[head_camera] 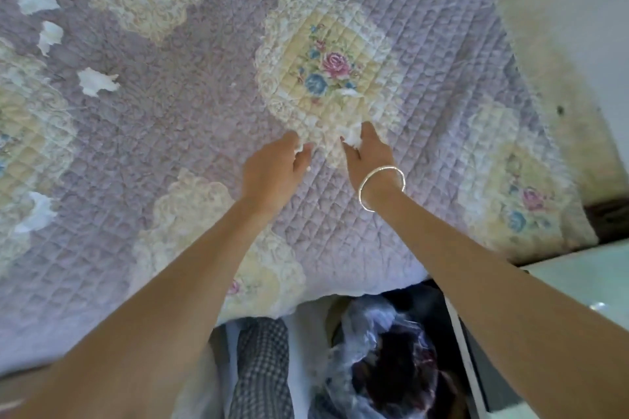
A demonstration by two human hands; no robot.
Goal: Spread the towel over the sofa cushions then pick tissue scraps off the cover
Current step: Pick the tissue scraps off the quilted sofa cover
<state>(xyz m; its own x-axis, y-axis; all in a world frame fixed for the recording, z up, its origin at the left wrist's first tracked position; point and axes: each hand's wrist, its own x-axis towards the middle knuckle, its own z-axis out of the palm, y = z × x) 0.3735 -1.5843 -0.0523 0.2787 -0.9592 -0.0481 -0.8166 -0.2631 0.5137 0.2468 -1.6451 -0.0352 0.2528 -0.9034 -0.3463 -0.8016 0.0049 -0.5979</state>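
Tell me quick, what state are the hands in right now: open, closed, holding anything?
Left hand: fingers curled round tissue bits.
Right hand: pinching a tissue scrap on the cover.

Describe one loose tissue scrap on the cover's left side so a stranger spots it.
On the left half of the quilted floral cover, four white scraps lie. The tissue scrap meant is third from the top: jagged, and farthest right of them.

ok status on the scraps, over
Left hand, right hand each pinching tissue. Cover spread. Four loose scraps lie left. Nothing in the way.
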